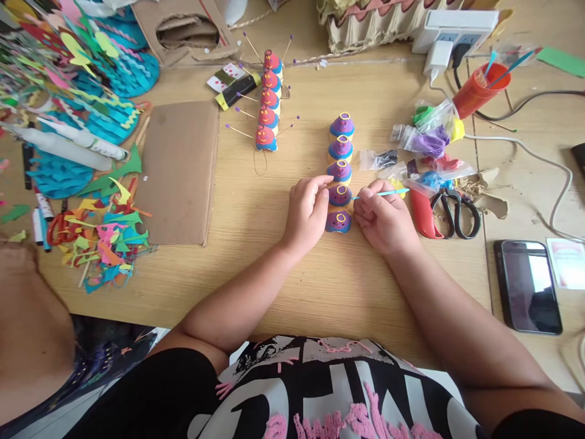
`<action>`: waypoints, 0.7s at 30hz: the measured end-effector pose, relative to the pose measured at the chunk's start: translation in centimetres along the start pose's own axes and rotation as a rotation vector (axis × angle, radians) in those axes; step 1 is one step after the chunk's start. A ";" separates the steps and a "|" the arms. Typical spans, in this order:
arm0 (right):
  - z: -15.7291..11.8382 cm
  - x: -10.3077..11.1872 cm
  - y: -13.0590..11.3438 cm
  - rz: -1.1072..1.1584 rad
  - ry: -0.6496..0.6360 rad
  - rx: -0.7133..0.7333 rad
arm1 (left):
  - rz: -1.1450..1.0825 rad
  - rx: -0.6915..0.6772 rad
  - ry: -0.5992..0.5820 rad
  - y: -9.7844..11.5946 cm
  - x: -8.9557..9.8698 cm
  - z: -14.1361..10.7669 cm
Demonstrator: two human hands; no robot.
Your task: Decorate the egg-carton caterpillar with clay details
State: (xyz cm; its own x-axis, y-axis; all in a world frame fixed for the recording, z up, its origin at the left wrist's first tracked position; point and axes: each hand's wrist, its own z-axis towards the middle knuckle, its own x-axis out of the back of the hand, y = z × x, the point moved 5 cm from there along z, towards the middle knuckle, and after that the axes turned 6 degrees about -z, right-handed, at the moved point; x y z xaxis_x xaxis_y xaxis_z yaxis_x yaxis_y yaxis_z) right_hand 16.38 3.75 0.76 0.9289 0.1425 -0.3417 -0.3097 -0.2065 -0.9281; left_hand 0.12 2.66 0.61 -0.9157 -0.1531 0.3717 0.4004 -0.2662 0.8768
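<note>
A row of several purple and blue clay-covered bumps (pixel 342 126), each with a yellow ring and some with small faces, runs away from me on the table. My left hand (pixel 307 210) rests against the left side of the row, fingers bent and touching the second bump from the front. In my right hand (pixel 379 216) a thin light-blue clay tool (pixel 393 192) is pinched, its tip at the right side of that same bump. Farther back stands a similar row of red and blue bumps (pixel 267 116) with smiling faces and purple-tipped sticks.
Scissors (pixel 452 210), bagged coloured clay (pixel 427 140) and a red cup (pixel 479 88) lie to the right, with a phone (pixel 529 286) nearer. Left are a cardboard sheet (pixel 178 171), paper scraps (pixel 112 241) and another person's arm (pixel 31 341). Egg cartons (pixel 375 27) stand behind.
</note>
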 end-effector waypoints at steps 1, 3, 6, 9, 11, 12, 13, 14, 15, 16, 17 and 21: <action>0.0 0.2 -0.2 -0.039 0.031 0.041 | -0.011 0.007 -0.002 -0.2 0.0 0.0; 0.0 0.8 -0.6 -0.151 0.109 0.129 | -0.015 0.018 -0.010 -0.4 -0.1 0.0; 0.0 1.5 -1.2 -0.328 0.207 0.246 | 0.041 0.009 -0.010 -0.4 -0.2 0.0; 0.0 1.8 -1.5 -0.469 0.236 0.341 | 0.095 -0.027 -0.003 -0.2 -0.2 -0.1; 0.0 1.9 -1.5 -0.554 0.242 0.374 | 0.115 -0.040 -0.012 -0.1 -0.2 -0.1; 0.0 2.0 -1.5 -0.588 0.243 0.381 | 0.125 -0.044 -0.018 0.0 -0.2 -0.1; 0.0 2.0 -1.4 -0.614 0.242 0.384 | 0.135 -0.047 -0.023 0.0 -0.3 -0.1; 0.0 2.0 -1.4 -0.629 0.240 0.382 | 0.144 -0.050 -0.026 0.0 -0.3 -0.1; 0.0 2.0 -1.3 -0.634 0.236 0.376 | 0.152 -0.051 -0.027 0.0 -0.3 -0.1; 0.0 2.0 -1.2 -0.634 0.230 0.368 | 0.158 -0.052 -0.028 0.0 -0.3 -0.1; -0.1 2.0 -1.1 -0.632 0.224 0.358 | 0.162 -0.049 -0.032 0.0 -0.4 -0.1; -0.2 1.8 -1.0 -0.701 0.211 0.324 | 0.176 -0.040 -0.045 0.0 -0.4 -0.2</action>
State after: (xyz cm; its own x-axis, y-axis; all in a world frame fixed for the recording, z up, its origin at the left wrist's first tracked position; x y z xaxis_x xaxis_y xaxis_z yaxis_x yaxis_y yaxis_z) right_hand 18.44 4.03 1.10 0.9378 -0.0580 0.3424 0.3473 0.1590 -0.9242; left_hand 0.51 2.56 0.41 -0.8318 -0.1585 0.5319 0.5545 -0.2766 0.7848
